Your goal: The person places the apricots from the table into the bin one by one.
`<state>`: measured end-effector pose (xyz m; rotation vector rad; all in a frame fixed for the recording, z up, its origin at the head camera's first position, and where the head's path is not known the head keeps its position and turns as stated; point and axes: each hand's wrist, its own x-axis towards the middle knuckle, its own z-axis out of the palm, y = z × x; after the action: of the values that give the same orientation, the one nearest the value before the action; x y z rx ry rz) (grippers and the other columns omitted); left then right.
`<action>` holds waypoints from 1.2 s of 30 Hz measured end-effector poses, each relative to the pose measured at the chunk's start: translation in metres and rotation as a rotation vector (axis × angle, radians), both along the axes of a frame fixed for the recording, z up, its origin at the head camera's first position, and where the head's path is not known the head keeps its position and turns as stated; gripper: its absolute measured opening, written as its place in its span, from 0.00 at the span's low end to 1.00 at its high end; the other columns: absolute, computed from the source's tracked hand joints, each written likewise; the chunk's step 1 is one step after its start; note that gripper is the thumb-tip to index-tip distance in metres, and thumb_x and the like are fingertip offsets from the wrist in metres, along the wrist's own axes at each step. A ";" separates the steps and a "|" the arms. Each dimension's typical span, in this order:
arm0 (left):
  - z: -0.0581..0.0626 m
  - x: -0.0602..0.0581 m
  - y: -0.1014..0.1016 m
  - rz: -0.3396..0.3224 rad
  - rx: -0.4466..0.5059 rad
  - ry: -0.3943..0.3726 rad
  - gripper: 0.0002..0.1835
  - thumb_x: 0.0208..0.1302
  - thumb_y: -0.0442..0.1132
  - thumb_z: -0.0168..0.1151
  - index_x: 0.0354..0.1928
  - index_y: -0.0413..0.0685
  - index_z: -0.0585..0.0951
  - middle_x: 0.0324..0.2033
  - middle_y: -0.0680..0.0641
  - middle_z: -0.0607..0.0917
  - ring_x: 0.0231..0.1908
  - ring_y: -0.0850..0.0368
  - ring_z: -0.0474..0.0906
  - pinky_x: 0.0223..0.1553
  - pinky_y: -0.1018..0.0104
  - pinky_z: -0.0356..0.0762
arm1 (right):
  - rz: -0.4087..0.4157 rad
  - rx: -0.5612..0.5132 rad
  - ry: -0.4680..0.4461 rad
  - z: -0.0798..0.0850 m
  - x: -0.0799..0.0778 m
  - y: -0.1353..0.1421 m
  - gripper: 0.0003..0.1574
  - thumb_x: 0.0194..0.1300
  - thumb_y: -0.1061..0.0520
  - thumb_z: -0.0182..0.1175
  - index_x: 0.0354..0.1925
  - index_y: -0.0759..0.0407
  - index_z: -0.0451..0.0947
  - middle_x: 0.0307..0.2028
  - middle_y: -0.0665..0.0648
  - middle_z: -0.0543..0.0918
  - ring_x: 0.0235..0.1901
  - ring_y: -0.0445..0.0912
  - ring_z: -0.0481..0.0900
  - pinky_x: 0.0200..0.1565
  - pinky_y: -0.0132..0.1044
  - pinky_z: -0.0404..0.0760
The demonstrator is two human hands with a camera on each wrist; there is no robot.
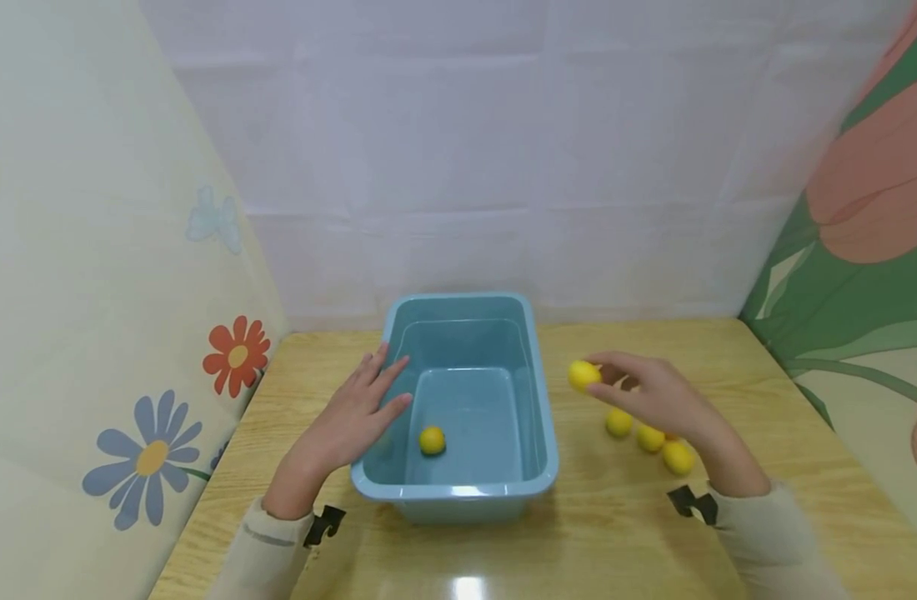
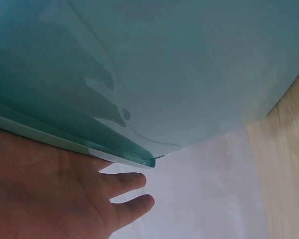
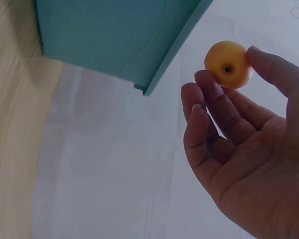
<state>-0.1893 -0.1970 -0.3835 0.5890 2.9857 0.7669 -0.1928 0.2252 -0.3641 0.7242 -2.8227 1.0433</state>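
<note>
Between thumb and fingertips my right hand (image 1: 657,398) pinches a small round yellow fruit (image 1: 583,376), raised off the table just right of the blue plastic tub (image 1: 544,417). The right wrist view shows a small dark dot on this fruit (image 3: 228,63). My left hand (image 1: 349,417) lies over the tub's left rim with its fingers spread and straight. In the left wrist view the palm (image 2: 50,191) is right at the rim (image 2: 65,142). One yellow fruit (image 1: 432,440) sits on the tub's floor, near the front left.
Several more yellow fruits (image 1: 651,438) lie close together on the wooden table (image 1: 601,533), below my right hand, with a bit of orange showing among them. A white cloth wall (image 1: 458,167) stands behind, and printed panels flank the table at left and right.
</note>
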 end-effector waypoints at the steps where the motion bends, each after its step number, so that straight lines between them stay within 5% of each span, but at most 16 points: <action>1: 0.000 0.000 0.000 0.001 0.000 -0.002 0.37 0.78 0.63 0.42 0.80 0.53 0.57 0.81 0.42 0.44 0.78 0.33 0.37 0.69 0.25 0.45 | 0.003 -0.003 -0.002 0.001 0.000 -0.002 0.24 0.74 0.48 0.61 0.63 0.55 0.79 0.44 0.48 0.87 0.45 0.43 0.82 0.48 0.43 0.83; 36: 0.001 0.000 0.000 -0.012 -0.026 0.024 0.36 0.78 0.61 0.43 0.80 0.51 0.57 0.80 0.39 0.43 0.78 0.32 0.37 0.70 0.26 0.47 | 0.155 -0.116 -0.001 0.012 -0.001 -0.059 0.24 0.69 0.48 0.67 0.60 0.52 0.81 0.41 0.43 0.86 0.41 0.40 0.81 0.44 0.38 0.83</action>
<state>-0.1890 -0.1973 -0.3826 0.6185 3.0067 0.7239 -0.1940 0.1662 -0.3521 0.9428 -2.7154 1.2177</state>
